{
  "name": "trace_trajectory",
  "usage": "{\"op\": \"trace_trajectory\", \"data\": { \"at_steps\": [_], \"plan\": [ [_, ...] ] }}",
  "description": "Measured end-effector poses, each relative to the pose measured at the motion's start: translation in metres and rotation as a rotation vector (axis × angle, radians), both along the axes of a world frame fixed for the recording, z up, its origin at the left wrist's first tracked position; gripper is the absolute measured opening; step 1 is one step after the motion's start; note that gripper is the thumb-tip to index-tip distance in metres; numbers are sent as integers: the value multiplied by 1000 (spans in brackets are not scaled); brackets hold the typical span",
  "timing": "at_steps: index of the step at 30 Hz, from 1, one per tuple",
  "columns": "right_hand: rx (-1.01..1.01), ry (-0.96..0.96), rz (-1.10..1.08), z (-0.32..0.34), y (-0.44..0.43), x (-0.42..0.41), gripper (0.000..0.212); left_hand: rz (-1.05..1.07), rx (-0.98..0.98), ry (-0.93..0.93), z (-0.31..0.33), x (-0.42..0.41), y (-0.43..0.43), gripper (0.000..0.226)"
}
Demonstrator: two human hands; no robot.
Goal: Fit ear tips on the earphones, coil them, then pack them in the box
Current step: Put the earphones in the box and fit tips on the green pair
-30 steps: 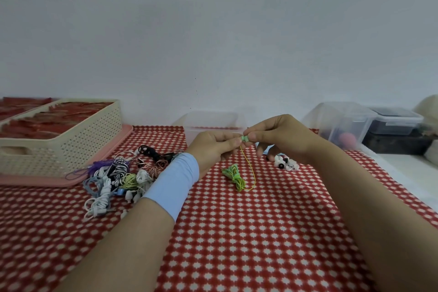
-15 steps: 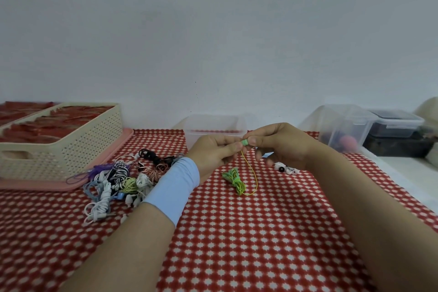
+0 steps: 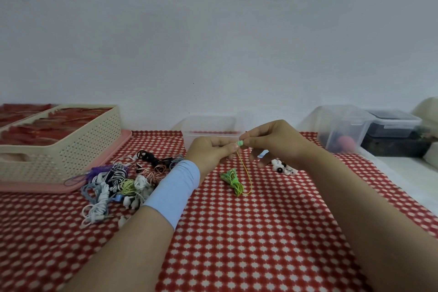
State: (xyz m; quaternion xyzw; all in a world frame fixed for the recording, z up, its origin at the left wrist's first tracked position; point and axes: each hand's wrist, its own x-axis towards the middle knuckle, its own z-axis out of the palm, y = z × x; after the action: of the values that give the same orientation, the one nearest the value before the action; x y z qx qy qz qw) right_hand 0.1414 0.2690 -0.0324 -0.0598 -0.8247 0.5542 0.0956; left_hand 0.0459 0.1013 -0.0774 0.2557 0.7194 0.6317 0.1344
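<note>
Pinching a small green earbud from either side, the left hand and the right hand meet at the middle of the frame, raised above the red checked cloth. Both hands have their fingers curled, with thumb and fingertips closed on the earbud. A thin yellow-green cord hangs down from it to a small green bundle of the same earphone, which lies on the cloth just below the hands. A light blue wristband covers the left wrist.

Right of centre, partly behind the right hand, a few white and black ear tips lie on the cloth. At centre left is a tangled pile of earphones in white, black, purple and pink. Behind the hands stands a clear plastic box against the wall. At the upper left a cream basket sits on a pink tray. More clear containers stand at the right edge.
</note>
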Motion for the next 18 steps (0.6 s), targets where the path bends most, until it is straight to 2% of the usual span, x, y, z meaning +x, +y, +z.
{"op": "trace_trajectory", "data": {
  "at_steps": [7,12,15,18],
  "plan": [
    [111,39,-41,-5,-5,-3,6,-4,-37,46,2,4,-2,4],
    [178,125,-65,-7,-9,-6,4,24,-20,-1,3,4,-2,9],
    [157,118,-62,-4,-8,-7,7,3,-8,-44,3,4,-1,10],
    [177,92,-64,-3,-7,-7,7,30,-35,20,4,5,0,12]
  ]
}}
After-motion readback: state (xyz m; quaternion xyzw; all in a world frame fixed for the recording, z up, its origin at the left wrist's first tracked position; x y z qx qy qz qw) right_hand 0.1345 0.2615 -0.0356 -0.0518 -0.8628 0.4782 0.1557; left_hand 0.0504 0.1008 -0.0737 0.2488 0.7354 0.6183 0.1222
